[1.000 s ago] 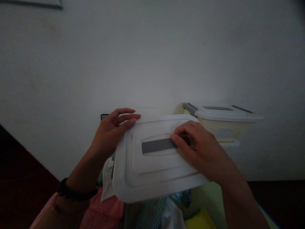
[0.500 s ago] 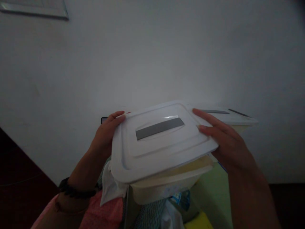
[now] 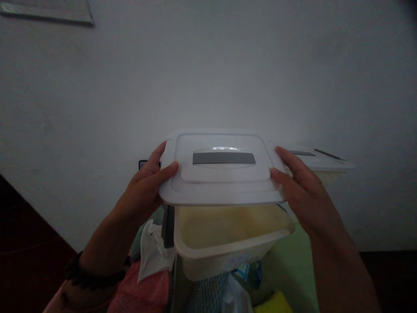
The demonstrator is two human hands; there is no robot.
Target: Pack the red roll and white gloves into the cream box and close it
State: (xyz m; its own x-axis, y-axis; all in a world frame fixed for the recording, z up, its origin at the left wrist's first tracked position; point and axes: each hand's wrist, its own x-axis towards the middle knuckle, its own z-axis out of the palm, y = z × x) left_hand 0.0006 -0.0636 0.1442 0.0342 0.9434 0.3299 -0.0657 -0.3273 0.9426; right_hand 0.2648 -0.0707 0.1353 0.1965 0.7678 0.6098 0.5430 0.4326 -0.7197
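Observation:
A white plastic lid [image 3: 224, 187] with a grey strip across its middle is held level between my two hands. My left hand [image 3: 146, 180] grips its left end, thumb on top. At the right end my right hand [image 3: 298, 187] is closed on the edge, thumb on the upper face and fingers along the side. Below the lid stands an open cream storage box [image 3: 228, 252]; its front rim and part of its inside show, while the lid covers the back. A gap shows between the lid's front edge and the box's front rim.
Another lidded box [image 3: 325, 163] stands behind my right hand against the white wall [image 3: 208, 65]. White cloth [image 3: 154, 252] and pink fabric [image 3: 140, 291] lie at the left. Plastic bags [image 3: 236, 295] and a yellow item [image 3: 275, 304] are in front, beside a green surface [image 3: 293, 265].
The lid has turned from slanted to straight and its front edge has risen, exposing more of the box's inside. Both hands keep hold of it.

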